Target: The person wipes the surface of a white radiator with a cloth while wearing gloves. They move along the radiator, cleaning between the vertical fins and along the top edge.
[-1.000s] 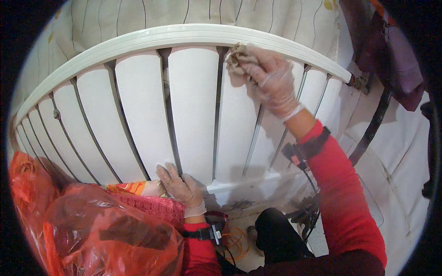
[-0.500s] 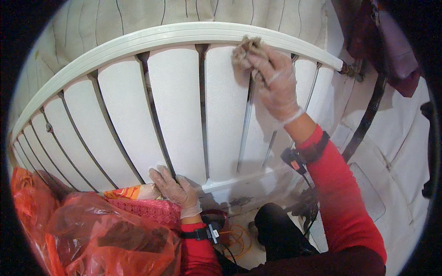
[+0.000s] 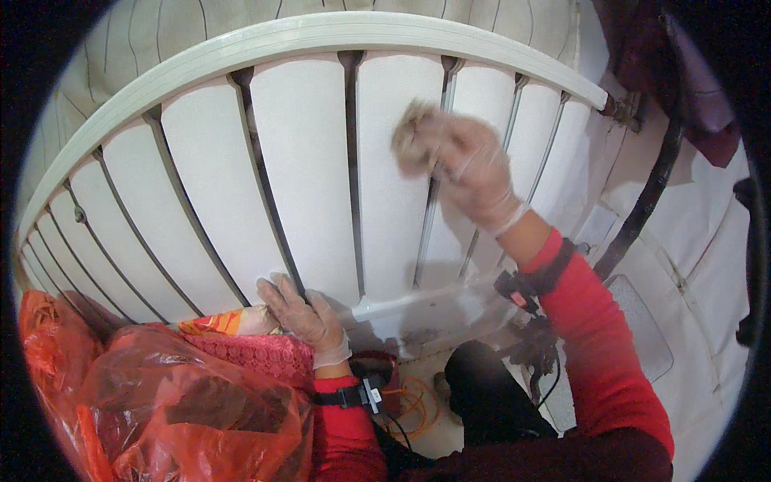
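Observation:
A white panel radiator (image 3: 305, 169) with vertical slats fills the middle of the view. My right hand (image 3: 474, 169), in a thin clear glove, presses a crumpled brownish cloth (image 3: 414, 132) against a slat right of centre; hand and cloth are motion-blurred. My left hand (image 3: 301, 313), also gloved, rests flat with fingers apart on the lower part of a slat, holding nothing. Both arms wear red sleeves with dark wrist straps.
A red translucent plastic bag (image 3: 161, 410) bulges at the lower left, with patterned red fabric (image 3: 249, 349) beside it. A black pipe (image 3: 650, 193) runs down the white wall on the right. Orange cord (image 3: 414, 402) lies on the floor below the radiator.
My right hand and the cloth have slid down from the radiator's top rail onto the slat face. My left hand stays on the lower slat.

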The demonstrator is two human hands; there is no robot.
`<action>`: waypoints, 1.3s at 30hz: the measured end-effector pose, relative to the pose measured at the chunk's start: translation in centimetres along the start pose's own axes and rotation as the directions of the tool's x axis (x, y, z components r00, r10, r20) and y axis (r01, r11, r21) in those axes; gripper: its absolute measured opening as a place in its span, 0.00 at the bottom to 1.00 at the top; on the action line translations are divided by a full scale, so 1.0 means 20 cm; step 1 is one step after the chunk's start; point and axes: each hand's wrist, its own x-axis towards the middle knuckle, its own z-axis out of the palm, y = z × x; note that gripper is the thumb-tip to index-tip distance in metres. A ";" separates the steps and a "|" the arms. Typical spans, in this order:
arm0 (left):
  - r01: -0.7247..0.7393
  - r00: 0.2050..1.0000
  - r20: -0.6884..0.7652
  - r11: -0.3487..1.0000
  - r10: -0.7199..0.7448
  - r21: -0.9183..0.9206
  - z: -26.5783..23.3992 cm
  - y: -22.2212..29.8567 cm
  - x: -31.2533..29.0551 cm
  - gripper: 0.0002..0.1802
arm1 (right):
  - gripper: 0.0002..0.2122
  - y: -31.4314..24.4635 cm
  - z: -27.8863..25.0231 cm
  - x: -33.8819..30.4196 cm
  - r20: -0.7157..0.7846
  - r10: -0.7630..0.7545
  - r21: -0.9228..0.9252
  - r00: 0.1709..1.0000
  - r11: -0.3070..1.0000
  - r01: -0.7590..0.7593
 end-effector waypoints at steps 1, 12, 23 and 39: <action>-0.001 1.000 -0.002 1.000 0.001 0.008 0.00 0.00 0.00 0.33 | 0.16 0.05 -0.01 0.02 -0.033 0.045 -0.085 0.998 0.995 -0.048; 0.017 1.000 -0.011 1.000 -0.017 -0.006 0.01 0.00 0.01 0.34 | 0.22 -0.15 0.16 -0.24 0.027 0.187 -0.080 0.982 0.980 -0.185; 0.052 0.997 0.050 0.999 -0.053 0.008 0.01 -0.01 0.01 0.36 | 0.14 -0.61 0.26 -0.94 0.714 0.276 0.148 0.644 0.840 -0.523; 0.030 0.999 0.038 1.000 -0.030 0.006 -0.01 0.00 0.02 0.38 | 0.24 -0.17 0.25 0.04 -0.076 0.008 -0.159 0.997 0.987 -0.020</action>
